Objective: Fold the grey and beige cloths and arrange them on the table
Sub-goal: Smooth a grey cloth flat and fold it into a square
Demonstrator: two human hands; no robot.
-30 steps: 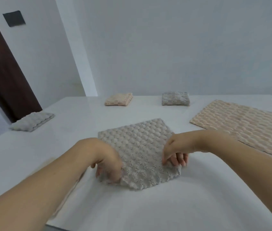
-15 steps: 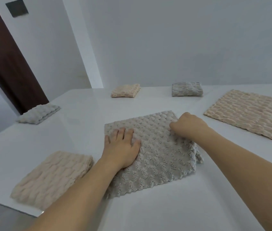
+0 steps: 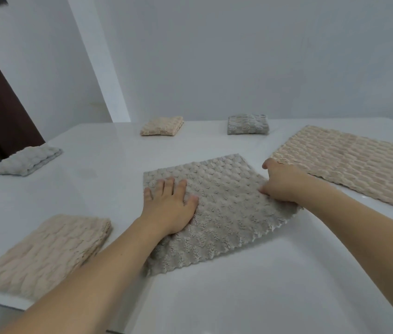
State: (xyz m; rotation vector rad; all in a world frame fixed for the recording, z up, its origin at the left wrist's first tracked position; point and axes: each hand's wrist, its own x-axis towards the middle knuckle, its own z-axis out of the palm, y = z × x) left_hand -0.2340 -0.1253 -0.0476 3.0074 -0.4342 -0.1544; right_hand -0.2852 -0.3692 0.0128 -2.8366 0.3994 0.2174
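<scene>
Left hand (image 3: 170, 208) flat, fingers straight, pressing the grey textured cloth (image 3: 217, 208) on the white worktop (image 3: 251, 285); right hand (image 3: 281, 183) grips its right edge.

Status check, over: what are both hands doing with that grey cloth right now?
Left hand flat, pressing the grey cloth. Right hand gripping its right edge. Unfolded beige cloth lies close beside, not blocking.

Bare table (image 3: 251, 285) lies open near of both hands. Just beyond the right hand (image 3: 281, 183) spreads the flat beige cloth (image 3: 349, 162), blocking that side. Left of the left hand (image 3: 170, 207) sits a folded beige cloth (image 3: 48, 253); bare tabletop runs between.
</scene>
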